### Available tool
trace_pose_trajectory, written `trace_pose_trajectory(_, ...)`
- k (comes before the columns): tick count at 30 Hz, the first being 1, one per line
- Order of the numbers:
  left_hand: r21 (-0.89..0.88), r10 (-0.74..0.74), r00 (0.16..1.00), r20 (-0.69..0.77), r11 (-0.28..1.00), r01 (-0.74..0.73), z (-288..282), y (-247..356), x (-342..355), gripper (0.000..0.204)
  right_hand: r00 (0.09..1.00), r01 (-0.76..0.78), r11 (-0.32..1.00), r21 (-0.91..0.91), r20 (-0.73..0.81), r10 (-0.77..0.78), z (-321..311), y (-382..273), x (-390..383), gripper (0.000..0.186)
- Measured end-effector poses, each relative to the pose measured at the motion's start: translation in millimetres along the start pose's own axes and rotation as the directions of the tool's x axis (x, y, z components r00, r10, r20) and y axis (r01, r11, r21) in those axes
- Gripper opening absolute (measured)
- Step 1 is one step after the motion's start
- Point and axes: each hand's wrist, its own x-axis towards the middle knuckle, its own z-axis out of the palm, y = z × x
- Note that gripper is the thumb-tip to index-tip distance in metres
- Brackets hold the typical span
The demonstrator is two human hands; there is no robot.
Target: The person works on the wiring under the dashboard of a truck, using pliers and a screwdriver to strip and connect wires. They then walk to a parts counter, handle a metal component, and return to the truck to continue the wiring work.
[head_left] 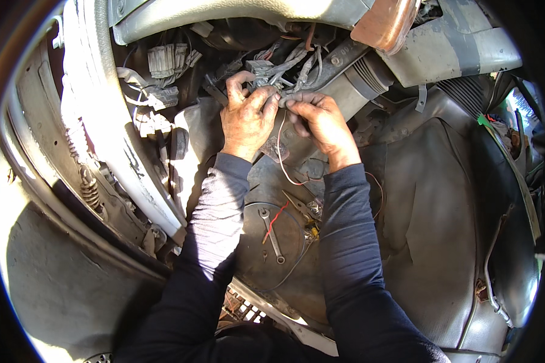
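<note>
A: Count, quick?
B: We've got two hands: one left hand [246,124], one right hand [328,124]. Dark sleeves [215,215], two.
A: Next?
B: One wrench [271,236]; one short red wire [275,222]. We log one thin hanging wire [278,144].
A: Harness wires [306,65]?
B: Many, too tangled.

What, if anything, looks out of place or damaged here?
The wiring hangs exposed below the dash, by the left hand and right hand, rather than tucked away. On the floor, a wrench lies loose with a red wire across it, which looks like clutter. I see no clear spill.
</note>
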Motion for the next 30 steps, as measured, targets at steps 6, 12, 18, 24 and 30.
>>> trace_pose_trajectory(6, 0.054, 0.051, 0.983, -0.174, 0.998, -0.042, 10.9, 5.3, 12.1, 0.013, 0.852, 0.223, 0.878, -0.424, -0.354, -0.387, 24.1, 10.9, 16.8, 0.021)
trace_pose_trajectory(12, 0.144, 0.031, 0.993, -0.113, 0.989, -0.014, 12.0, 11.2, 19.0, 0.013, 0.879, 0.257, 0.963, 0.080, -0.432, -0.199, 42.5, 27.7, 18.4, 0.014)
trace_pose_trajectory(18, 0.127, -0.057, 0.988, 0.141, 0.991, 0.039, -2.3, 9.4, 9.3, 0.031, 0.910, 0.265, 0.964, 0.011, -0.334, -0.246, 34.6, 27.8, 15.2, 0.015)
trace_pose_trajectory(24, -0.006, -0.109, 0.980, 0.167, 0.994, 0.112, -0.6, 8.6, 13.6, 0.036, 0.813, 0.240, 0.812, -0.532, -0.347, -0.468, 36.9, 27.2, 15.9, 0.015)
trace_pose_trajectory(30, -0.138, -0.083, 0.996, -0.021, 0.987, 0.079, 6.0, 6.5, 7.5, 0.035, 0.797, 0.171, 0.789, -0.590, -0.388, -0.463, 40.3, 31.0, 18.6, 0.017)
